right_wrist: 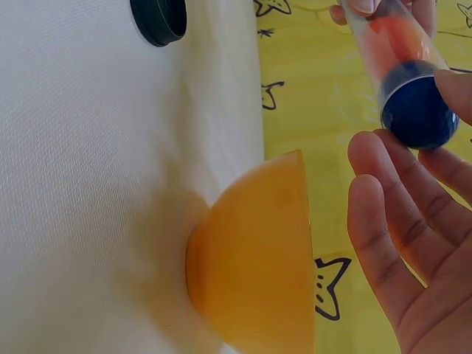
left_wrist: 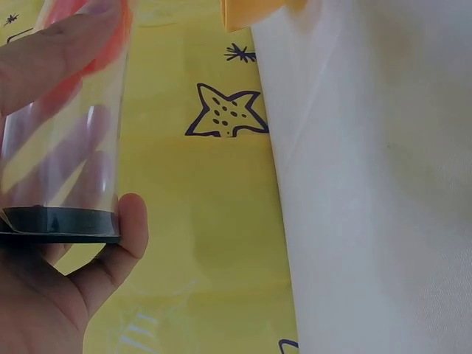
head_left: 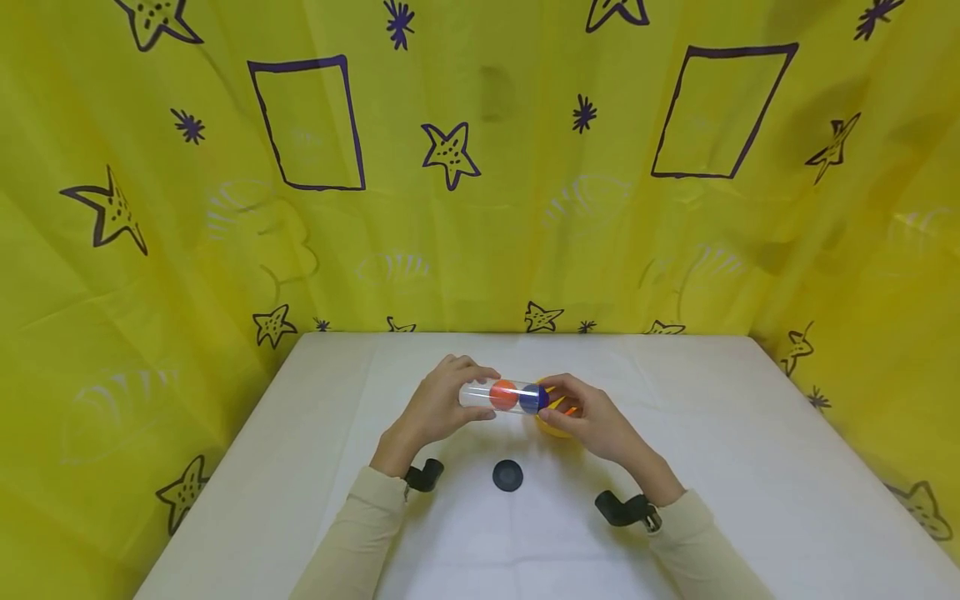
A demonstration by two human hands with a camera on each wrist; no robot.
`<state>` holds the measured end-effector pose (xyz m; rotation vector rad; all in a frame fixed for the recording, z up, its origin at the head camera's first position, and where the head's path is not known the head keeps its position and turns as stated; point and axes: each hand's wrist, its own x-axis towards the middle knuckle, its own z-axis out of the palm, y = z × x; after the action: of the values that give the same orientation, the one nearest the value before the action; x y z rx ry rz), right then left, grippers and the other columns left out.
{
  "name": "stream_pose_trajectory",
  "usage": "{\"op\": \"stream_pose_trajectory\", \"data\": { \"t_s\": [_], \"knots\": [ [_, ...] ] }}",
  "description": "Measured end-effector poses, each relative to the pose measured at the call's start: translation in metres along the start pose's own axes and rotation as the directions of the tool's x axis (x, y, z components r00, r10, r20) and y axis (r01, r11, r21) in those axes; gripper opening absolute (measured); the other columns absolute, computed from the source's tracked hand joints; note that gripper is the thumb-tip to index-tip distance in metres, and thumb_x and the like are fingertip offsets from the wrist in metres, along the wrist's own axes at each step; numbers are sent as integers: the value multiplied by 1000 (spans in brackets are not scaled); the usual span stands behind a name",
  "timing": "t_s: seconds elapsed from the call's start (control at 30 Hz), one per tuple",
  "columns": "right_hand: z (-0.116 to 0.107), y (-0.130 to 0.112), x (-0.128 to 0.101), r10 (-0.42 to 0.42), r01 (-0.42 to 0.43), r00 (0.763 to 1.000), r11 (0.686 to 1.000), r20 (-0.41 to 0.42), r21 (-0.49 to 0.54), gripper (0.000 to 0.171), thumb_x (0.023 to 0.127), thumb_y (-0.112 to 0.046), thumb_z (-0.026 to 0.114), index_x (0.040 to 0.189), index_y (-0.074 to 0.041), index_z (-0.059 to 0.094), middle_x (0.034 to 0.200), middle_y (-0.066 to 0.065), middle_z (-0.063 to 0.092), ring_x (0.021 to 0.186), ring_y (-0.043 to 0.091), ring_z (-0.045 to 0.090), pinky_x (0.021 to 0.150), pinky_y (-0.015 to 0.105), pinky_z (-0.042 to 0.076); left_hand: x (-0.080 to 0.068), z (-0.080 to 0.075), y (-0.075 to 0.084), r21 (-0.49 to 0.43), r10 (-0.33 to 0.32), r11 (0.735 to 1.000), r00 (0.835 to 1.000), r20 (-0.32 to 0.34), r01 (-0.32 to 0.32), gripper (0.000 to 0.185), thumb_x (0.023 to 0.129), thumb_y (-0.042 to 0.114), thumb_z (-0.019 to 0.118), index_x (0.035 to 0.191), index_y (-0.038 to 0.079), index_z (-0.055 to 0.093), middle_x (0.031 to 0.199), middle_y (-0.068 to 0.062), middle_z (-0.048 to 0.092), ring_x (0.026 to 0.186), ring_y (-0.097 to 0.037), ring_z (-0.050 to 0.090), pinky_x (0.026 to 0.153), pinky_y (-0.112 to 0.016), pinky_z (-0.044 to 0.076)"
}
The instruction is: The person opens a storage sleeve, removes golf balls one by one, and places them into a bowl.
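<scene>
Now the left hand [head_left: 438, 408] has its fingers curled round a clear plastic tube [head_left: 498, 394], holding it sideways above the white tabletop [head_left: 750, 467]. In the left wrist view the thumb [left_wrist: 122, 236] lies against the tube's closed black end cap [left_wrist: 59, 223], with the other fingers showing through the clear wall. Inside the tube sits an orange ball [head_left: 503, 394], and right beside it a dark blue ball [head_left: 533, 398] sits at the tube's open mouth, part of it poking out in the right wrist view.

The right hand [head_left: 592, 417] is at that open end. Its fingers [right_wrist: 383, 228] are spread and only slightly bent, cupped just below the dark blue ball, with one fingertip close against it. Whether it actually pinches the ball I cannot tell; the palm is plainly open.

Directly under the right hand, a round yellow plastic bowl [right_wrist: 258, 273] stands on the tabletop, mostly hidden from the head camera by the fingers. Something orange shows inside it between the fingers, too covered to make out.

Nearer the person, between the two forearms, a loose round black lid [head_left: 507, 476] lies flat on the tabletop, well apart from the tube. Cream sleeves [head_left: 360, 525] cover both arms, and a yellow curtain with purple stars and rectangles [head_left: 480, 167] hangs behind and to both sides.
</scene>
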<state>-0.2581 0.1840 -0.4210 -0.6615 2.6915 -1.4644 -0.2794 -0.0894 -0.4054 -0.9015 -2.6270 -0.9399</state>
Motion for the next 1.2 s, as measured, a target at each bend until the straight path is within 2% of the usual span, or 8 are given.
{"op": "stream_pose_trajectory", "data": {
  "t_s": [0.23,0.6,0.87,1.1,1.2],
  "knots": [
    [-3,1,0,28,-28,1000,1000,7,13,42,95,-24,74,133,-11,60,114,11,69,93,22,63,76,24,54,1,1,-2,12,-9,1000,1000,6,9,49,81,28,88,126,16,71,113,-7,69,109,-26,57,90,-39,51],
    [-5,3,-1,40,-40,999,999,6,1,41,95,-25,74,133,-15,61,108,9,69,92,22,64,74,25,55,0,1,-2,32,-23,999,1000,-15,24,49,80,27,89,126,21,71,112,0,68,107,-18,54,88,-36,51],
    [-4,4,0,18,-18,1000,1000,-22,-6,39,94,-25,76,130,-16,63,105,8,69,90,23,62,71,26,54,1,3,-3,5,-26,1000,1000,-11,26,50,80,26,88,126,18,71,113,-3,68,107,-20,54,87,-37,50],
    [-4,5,1,-2,1,999,999,-52,-32,39,92,-25,77,128,-16,64,103,7,70,87,22,63,71,26,54,1,4,-5,-11,-13,1000,1000,-10,13,49,81,25,88,126,17,71,113,-8,68,108,-28,56,85,-36,48],
    [-5,6,0,-3,0,997,999,-72,-40,39,92,-25,78,127,-16,65,103,6,71,87,20,63,71,25,55,1,5,-5,-13,-11,1000,1000,-13,10,49,80,23,89,126,17,71,113,-9,69,107,-26,55,85,-37,48]
  ]
}}
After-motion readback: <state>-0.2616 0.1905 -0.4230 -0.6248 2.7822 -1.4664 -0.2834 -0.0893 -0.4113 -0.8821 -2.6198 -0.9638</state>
